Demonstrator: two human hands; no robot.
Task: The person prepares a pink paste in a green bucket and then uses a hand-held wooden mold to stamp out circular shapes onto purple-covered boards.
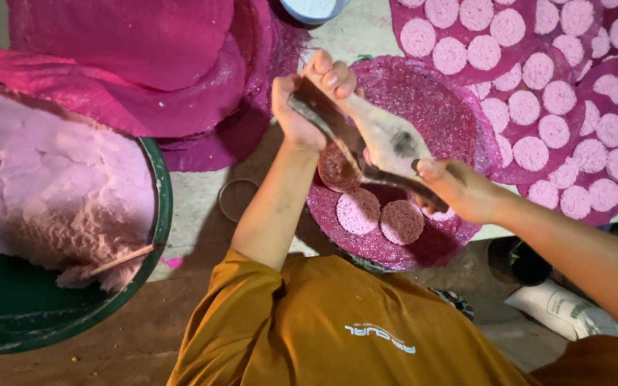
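Two arms reach out from an orange shirt point(337, 329) at the near edge of the view; near left on the floor sits a green basin point(162, 207) heaped with pale pink paste point(51, 186), a thin stick point(119, 259) lying in it; near right lie a white bag point(566, 311) and a dark round pot point(520, 261). Just ahead is a round magenta woven tray point(459, 114); two pink discs point(358, 211) lie side by side by its near edge. Over the tray's left edge the left hand point(307, 100) has its fingers curled tight round the far end of a long pale flat tool point(388, 136); the right hand point(459, 189) pinches the tool's near end, fingers narrow. A round mould point(336, 170), packed with pink, sits under the tool; by the look of it, paste is being levelled or freed there for a third disc. Setting one down would call for bare tray beside the first two, and most of the tray is bare; the tool and both hands cover the middle of it. Beyond, at far right, filled trays point(503, 170) carry crowded discs; at far left a stack of empty magenta trays point(144, 64) overlaps the basin; a small clear ring point(237, 199) lies on the floor between basin and tray, and a pale bowl point(312, 8) shows at the far edge.
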